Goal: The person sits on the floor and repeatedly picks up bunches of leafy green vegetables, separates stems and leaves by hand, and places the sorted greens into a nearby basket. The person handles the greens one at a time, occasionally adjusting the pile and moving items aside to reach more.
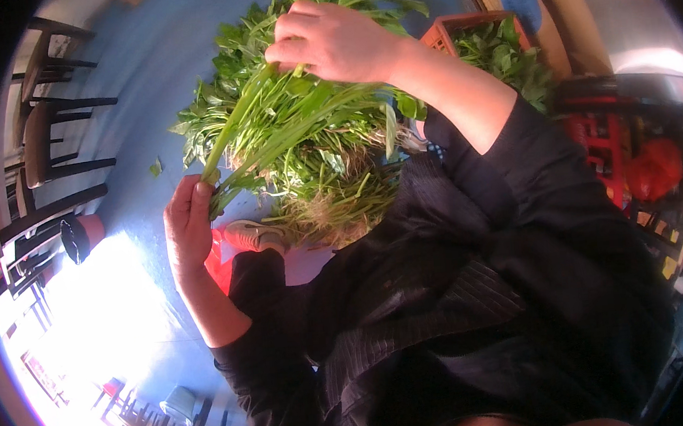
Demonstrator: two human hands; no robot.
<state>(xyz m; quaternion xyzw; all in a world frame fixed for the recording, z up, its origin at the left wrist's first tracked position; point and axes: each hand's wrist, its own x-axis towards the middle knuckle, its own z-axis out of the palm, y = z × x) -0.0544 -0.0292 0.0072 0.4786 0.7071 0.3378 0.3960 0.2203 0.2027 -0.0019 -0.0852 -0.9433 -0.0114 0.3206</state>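
Note:
My left hand (191, 223) pinches the lower ends of several long green stems between thumb and fingers. Farther up and to the right, my right hand (335, 41) has its fingers curled round the same bunch of leafy greens (240, 125), so the stalks stretch between both hands. Below them lies a large heap of leafy green vegetables (313, 144) on the blue floor. Pale roots (323, 211) show along its near side, by my lap. The fingertips of the right hand are partly hidden.
An orange plastic crate (441, 31) with more greens stands at upper right. A shoe (254, 234) and a red plastic bag (219, 263) are near the heap. Dark wooden chairs (45, 141) line the left, and a shelf holds a red bag (656, 170) at right. One loose leaf (156, 167) lies on the floor.

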